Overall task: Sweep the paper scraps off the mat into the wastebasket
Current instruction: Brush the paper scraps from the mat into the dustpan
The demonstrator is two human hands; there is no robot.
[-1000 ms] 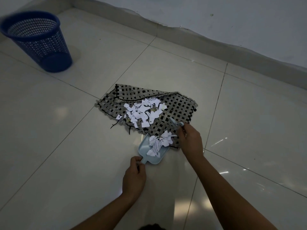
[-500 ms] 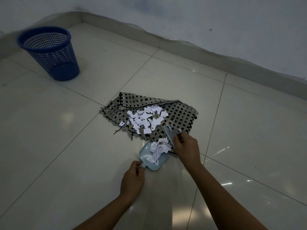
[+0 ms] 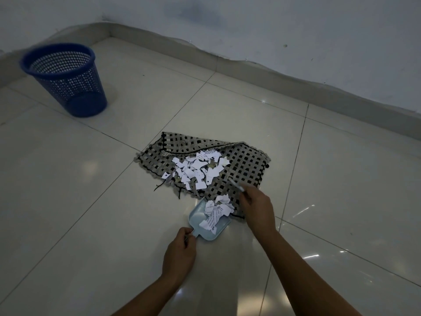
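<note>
the right hand (image 3: 256, 207) has its fingers pinched round a thin pale brush handle (image 3: 236, 185) over the near edge of the black-and-grey woven mat (image 3: 246, 160). the left hand (image 3: 180, 254) grips the stub handle of the small light-blue plastic dustpan (image 3: 198, 216), which sits on the floor at the mat's near edge, part-filled. most white torn paper scraps (image 3: 196, 167) lie mid-mat. a hard stroke could flick scraps past the pan, and carrying it to the blue mesh wastebasket (image 3: 66, 78), well apart at the far left, could spill them.

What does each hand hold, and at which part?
Left hand grips the dustpan by its short handle. Right hand grips the small brush at its handle end.
</note>
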